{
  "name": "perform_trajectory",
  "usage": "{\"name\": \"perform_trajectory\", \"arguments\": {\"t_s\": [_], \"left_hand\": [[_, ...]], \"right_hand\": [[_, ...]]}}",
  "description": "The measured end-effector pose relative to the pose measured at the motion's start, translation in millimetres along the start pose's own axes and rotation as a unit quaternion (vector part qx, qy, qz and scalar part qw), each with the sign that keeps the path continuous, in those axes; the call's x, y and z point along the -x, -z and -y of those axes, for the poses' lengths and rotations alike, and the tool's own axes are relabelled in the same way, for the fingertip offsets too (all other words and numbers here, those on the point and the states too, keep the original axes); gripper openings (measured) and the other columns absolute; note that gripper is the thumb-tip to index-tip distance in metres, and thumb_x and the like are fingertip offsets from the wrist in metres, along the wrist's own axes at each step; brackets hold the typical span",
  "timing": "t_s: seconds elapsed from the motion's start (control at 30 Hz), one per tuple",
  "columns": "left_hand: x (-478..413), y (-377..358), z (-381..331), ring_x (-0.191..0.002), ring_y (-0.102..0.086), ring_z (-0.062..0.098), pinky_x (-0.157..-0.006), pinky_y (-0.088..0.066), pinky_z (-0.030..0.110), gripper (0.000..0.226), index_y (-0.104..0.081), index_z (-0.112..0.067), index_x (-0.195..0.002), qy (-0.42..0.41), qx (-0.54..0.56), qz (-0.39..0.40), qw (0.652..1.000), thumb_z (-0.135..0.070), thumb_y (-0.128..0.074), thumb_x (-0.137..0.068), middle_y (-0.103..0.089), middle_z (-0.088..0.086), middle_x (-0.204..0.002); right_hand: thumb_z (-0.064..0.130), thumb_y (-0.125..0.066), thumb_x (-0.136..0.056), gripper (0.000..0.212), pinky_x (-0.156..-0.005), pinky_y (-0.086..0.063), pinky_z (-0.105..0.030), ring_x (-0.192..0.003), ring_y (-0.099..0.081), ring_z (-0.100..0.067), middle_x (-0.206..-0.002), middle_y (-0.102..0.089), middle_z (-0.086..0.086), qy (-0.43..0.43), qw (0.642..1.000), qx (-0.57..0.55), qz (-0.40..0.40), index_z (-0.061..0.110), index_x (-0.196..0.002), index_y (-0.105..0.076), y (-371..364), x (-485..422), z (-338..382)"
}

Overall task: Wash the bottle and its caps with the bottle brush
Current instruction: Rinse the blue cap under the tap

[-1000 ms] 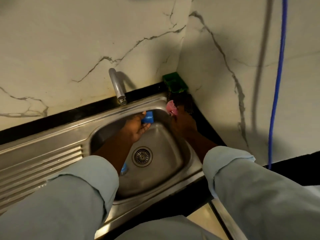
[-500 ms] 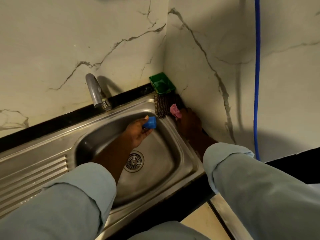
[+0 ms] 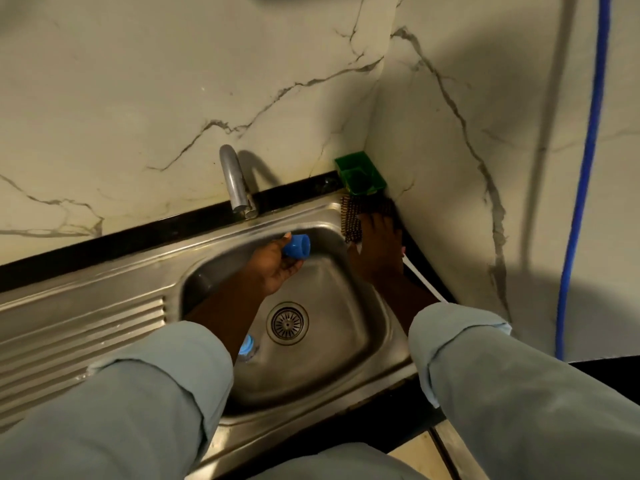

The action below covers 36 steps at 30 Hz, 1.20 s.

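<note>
Left hand (image 3: 273,270) was out over the stainless steel sink (image 3: 346,344), fingers and thumb pinching a small blue plastic cap (image 3: 296,247), its open mouth turned right, toward the other hand. Right hand (image 3: 377,251) lay palm down at the basin's far right corner, on a dark woven mat (image 3: 351,220). Its fingers reached forward, but whether they closed on anything I couldn't tell. A thin white rod (image 3: 426,280), likely the bottle brush's handle, ran from under that hand back along the black counter (image 3: 138,239) toward the person, so the right hand was plainly the nearer one. A pale blue piece (image 3: 247,348), perhaps bottle or second cap, showed in the basin beneath the left forearm.
</note>
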<state>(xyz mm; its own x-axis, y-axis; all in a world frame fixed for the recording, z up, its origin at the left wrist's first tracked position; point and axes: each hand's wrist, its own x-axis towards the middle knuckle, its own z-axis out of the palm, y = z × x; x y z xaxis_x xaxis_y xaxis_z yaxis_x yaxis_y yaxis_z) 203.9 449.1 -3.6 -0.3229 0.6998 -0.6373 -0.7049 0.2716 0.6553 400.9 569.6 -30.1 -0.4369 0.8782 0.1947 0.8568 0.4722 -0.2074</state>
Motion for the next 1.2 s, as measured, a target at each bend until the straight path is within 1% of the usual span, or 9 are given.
{"name": "perform_trajectory", "arguments": {"t_s": [0.2,0.37,0.43,0.5,0.57,0.7,0.97,1.1,1.2], "left_hand": [[0,43,-23,-0.104,-0.068,0.027,-0.08,-0.057,0.033,0.035,-0.056,-0.009,-0.124,-0.015,0.025,-0.043,0.999,-0.028,-0.065,-0.096,-0.065,0.018,-0.123],[6,81,-45,-0.09,-0.069,0.025,-0.063,-0.059,0.027,0.044,-0.055,-0.006,-0.132,-0.01,0.071,-0.067,0.995,-0.034,-0.061,-0.099,-0.069,0.016,-0.107],[8,94,-51,-0.088,-0.07,0.026,-0.058,-0.06,0.026,0.05,-0.054,-0.005,-0.135,-0.006,0.089,-0.074,0.993,-0.037,-0.061,-0.098,-0.069,0.017,-0.105],[10,102,-54,-0.088,-0.07,0.026,-0.059,-0.061,0.027,0.053,-0.054,-0.004,-0.137,-0.005,0.098,-0.073,0.992,-0.038,-0.062,-0.097,-0.069,0.018,-0.106],[10,109,-55,-0.09,-0.07,0.027,-0.067,-0.062,0.028,0.052,-0.055,-0.004,-0.136,-0.004,0.104,-0.076,0.992,-0.037,-0.063,-0.097,-0.069,0.018,-0.107],[9,118,-52,-0.093,-0.071,0.028,-0.073,-0.06,0.03,0.052,-0.057,-0.003,-0.133,0.003,0.1,-0.077,0.992,-0.037,-0.066,-0.095,-0.07,0.019,-0.11],[3,111,-45,-0.093,-0.074,0.027,-0.067,-0.061,0.029,0.055,-0.057,-0.003,-0.131,0.003,0.101,-0.066,0.993,-0.039,-0.07,-0.091,-0.072,0.019,-0.107],[-3,101,-35,-0.088,-0.076,0.026,-0.067,-0.061,0.031,0.058,-0.057,-0.002,-0.132,0.002,0.113,-0.075,0.991,-0.037,-0.074,-0.088,-0.073,0.019,-0.106],[-7,97,-31,-0.093,-0.076,0.028,-0.071,-0.061,0.034,0.059,-0.058,-0.003,-0.129,0.003,0.114,-0.074,0.991,-0.036,-0.078,-0.084,-0.075,0.02,-0.107]], "right_hand": [[0.036,-0.058,-0.085,0.045,-0.091,-0.05,-0.043,-0.11,-0.057,-0.032,-0.12,-0.061,-0.012,0.129,0.98,-0.15,-0.011,0.012,-0.123,-0.061,-24,-20,62],[0.023,-0.049,-0.09,0.032,-0.084,-0.049,-0.035,-0.102,-0.061,-0.029,-0.111,-0.067,-0.008,0.03,0.96,-0.274,0.056,0.015,-0.114,-0.068,-44,-39,136],[0.027,-0.054,-0.101,0.024,-0.08,-0.042,-0.027,-0.096,-0.061,-0.02,-0.106,-0.066,-0.004,-0.062,0.912,-0.379,0.143,0.015,-0.116,-0.068,-36,-52,170],[0.033,-0.047,-0.105,0.025,-0.072,-0.042,-0.027,-0.088,-0.062,-0.019,-0.099,-0.064,0.0,-0.151,0.835,-0.475,0.232,0.018,-0.116,-0.065,-29,-66,193],[0.03,-0.04,-0.107,0.022,-0.057,-0.04,-0.024,-0.076,-0.062,-0.014,-0.089,-0.063,0.001,-0.199,0.774,-0.527,0.29,0.023,-0.101,-0.059,-26,-74,205],[0.028,-0.043,-0.107,0.021,-0.057,-0.037,-0.025,-0.074,-0.063,-0.012,-0.078,-0.061,0.003,-0.246,0.723,-0.56,0.321,0.023,-0.094,-0.058,-28,-81,200],[0.029,-0.045,-0.107,0.022,-0.064,-0.035,-0.026,-0.078,-0.062,-0.009,-0.079,-0.062,0.004,-0.274,0.704,-0.545,0.363,0.019,-0.093,-0.059,-29,-91,191],[0.03,-0.06,-0.1,0.013,-0.06,-0.032,-0.024,-0.073,-0.059,-0.007,-0.082,-0.064,0.003,-0.233,0.751,-0.504,0.357,0.019,-0.093,-0.064,-25,-92,198],[0.059,-0.083,-0.07,0.057,-0.075,-0.055,-0.032,-0.089,-0.068,-0.017,-0.102,-0.074,-0.002,-0.192,0.776,-0.499,0.336,0.017,-0.106,-0.071,-24,-92,206]]}}
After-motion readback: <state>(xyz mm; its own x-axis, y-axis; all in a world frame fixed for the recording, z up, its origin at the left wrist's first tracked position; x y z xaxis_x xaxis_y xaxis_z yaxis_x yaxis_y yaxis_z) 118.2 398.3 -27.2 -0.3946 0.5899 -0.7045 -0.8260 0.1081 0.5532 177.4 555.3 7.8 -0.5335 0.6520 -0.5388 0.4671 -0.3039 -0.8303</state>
